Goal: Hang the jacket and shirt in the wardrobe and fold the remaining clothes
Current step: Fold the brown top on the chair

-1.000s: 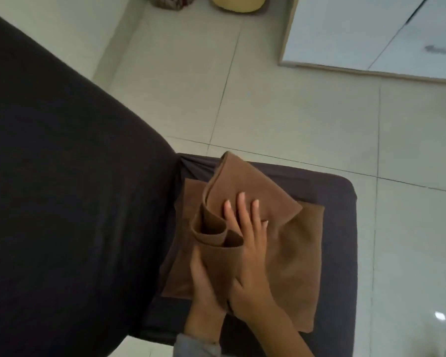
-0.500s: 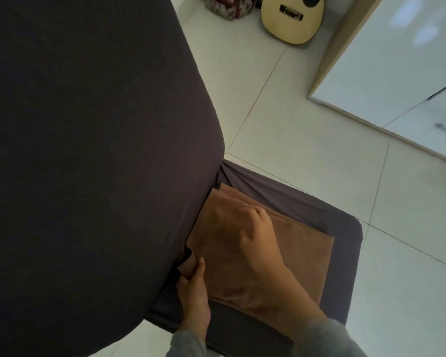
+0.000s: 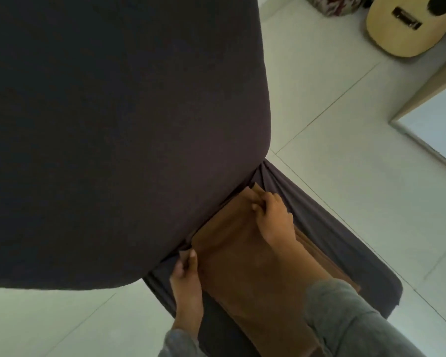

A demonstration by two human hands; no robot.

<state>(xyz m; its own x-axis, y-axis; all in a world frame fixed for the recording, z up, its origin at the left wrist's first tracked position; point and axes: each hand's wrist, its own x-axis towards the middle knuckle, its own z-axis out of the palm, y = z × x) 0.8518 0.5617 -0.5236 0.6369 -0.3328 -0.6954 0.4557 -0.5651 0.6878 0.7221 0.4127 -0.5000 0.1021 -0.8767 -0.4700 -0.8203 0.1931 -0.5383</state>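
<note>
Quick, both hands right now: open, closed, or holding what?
Left hand: pinches the near corner of the cloth.
Right hand: grips the far corner of the cloth.

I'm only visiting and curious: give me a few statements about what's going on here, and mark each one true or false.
1. The brown garment lies on the dark-covered seat. True.
2. The right hand lies flat and open on the cloth. False: its fingers curl round the garment's far corner.
3. The left hand pinches a corner of the garment beside the dark backrest. True.
4. The guitar lies on the seat. False: it is on the tiled floor, well away from the seat.
5. The right arm wears a grey sleeve. True.
</note>
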